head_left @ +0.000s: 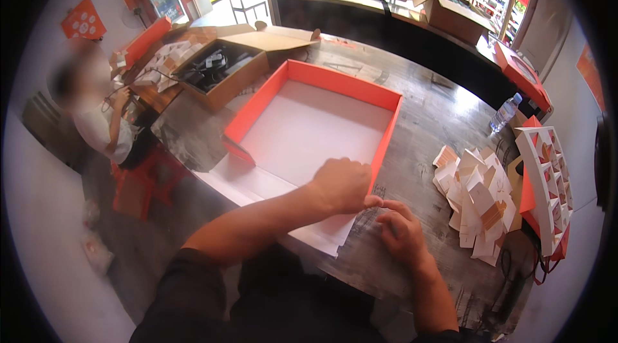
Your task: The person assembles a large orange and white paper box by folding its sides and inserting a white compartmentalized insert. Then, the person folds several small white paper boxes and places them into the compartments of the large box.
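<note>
A large shallow red cardboard box (254, 114) with a white inside (309, 130) lies open on the table in front of me. Its near side is folded down flat as a white flap (248, 182). My left hand (341, 185) reaches across and is closed over the near right corner, gripping the side wall. Just outside that corner is my right hand (402, 233), its fingers loosely curved and thumb apart, with nothing visible in it. The fingertips of the two hands almost meet, and whether they touch the same cardboard edge is hard to see.
Folded white card pieces (476, 195) lie piled at right, beside a compartmented white insert (547, 182) and a water bottle (505, 113). A brown carton (222, 72) holding black items stands far left. A person (96, 111) sits at left near more card pieces (167, 59).
</note>
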The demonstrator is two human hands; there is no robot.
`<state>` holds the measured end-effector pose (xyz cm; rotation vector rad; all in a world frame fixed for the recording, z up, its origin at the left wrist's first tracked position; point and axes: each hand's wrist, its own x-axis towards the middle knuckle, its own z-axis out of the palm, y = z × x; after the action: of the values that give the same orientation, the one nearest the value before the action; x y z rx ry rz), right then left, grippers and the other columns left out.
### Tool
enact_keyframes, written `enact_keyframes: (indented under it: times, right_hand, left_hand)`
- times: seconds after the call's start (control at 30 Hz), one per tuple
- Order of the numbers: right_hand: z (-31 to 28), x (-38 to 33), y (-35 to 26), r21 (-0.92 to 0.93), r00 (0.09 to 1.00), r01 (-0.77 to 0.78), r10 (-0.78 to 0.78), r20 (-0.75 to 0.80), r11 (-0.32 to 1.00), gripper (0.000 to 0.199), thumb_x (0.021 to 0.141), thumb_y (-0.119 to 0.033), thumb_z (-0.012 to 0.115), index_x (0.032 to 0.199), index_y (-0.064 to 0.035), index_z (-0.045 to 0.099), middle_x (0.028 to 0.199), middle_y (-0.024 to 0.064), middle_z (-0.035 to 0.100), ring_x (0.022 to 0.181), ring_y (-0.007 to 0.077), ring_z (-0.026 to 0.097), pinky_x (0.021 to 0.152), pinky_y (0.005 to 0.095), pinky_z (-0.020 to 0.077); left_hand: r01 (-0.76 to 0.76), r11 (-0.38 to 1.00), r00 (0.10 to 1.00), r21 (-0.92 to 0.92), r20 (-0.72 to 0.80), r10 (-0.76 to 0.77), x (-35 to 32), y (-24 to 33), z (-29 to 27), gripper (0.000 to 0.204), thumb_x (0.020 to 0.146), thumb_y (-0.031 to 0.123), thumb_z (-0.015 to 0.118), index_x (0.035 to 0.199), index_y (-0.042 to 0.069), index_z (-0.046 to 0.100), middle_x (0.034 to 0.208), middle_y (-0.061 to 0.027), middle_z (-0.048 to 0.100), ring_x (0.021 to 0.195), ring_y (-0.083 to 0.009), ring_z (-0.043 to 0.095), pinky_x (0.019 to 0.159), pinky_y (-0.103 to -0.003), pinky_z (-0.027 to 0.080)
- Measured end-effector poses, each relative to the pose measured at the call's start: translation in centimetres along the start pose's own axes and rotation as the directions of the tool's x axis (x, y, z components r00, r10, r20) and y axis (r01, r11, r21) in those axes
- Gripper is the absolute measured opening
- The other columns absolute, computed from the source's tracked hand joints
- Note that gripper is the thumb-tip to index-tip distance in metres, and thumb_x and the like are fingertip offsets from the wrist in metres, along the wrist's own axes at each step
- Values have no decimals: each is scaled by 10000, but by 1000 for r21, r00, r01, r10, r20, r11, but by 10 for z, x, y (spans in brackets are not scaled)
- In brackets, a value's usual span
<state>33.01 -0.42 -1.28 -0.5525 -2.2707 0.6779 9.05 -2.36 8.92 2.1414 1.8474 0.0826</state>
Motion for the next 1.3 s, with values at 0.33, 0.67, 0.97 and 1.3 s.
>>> enact_keyframes:
  times: [0.33, 0.67, 0.97, 1.3]
  right_hand:
    - [-1, -7, 17, 135, 888, -318, 345, -305, 938, 366, 962, -54, 732, 1316, -27, 639, 1348, 137, 648, 1122, 237, 655, 937, 375, 558]
    - [7, -19, 44, 621, 795, -317, 558, -239, 717, 545, 1066, -263, 728, 1504, -5, 530, 1432, 114, 590, 1248, 216, 613, 1050, 347, 517]
    - [9, -7, 5, 345, 970, -242, 238, 55, 907, 757, 910, -320, 891, 1537, -55, 561, 1622, 186, 511, 1411, 320, 586, 1060, 420, 571]
    - [5, -4, -2, 188, 989, -140, 128, 73, 972, 765, 859, -340, 924, 1499, -74, 598, 1614, 207, 516, 1408, 364, 592, 1040, 427, 585]
  left_hand:
    - [-154, 987, 982, 51, 115, 147, -51, -40, 18, 231, 898, 238, 762, 977, 27, 712, 933, -198, 764, 953, -392, 749, 848, -501, 594]
    - [-97, 936, 984, 338, -112, 142, -156, -178, 6, 303, 865, 48, 692, 1166, 78, 717, 1109, -113, 737, 1158, -338, 671, 1035, -515, 509]
    - [-140, 988, 923, -66, -370, 106, -130, -139, 6, 398, 948, 149, 762, 1324, 53, 672, 1250, -168, 718, 1166, -361, 695, 1040, -459, 544]
    - [55, 926, 969, -373, 243, 41, -50, -80, 29, 630, 971, 461, 773, 1364, -19, 662, 1312, -224, 711, 1153, -348, 714, 1003, -422, 565]
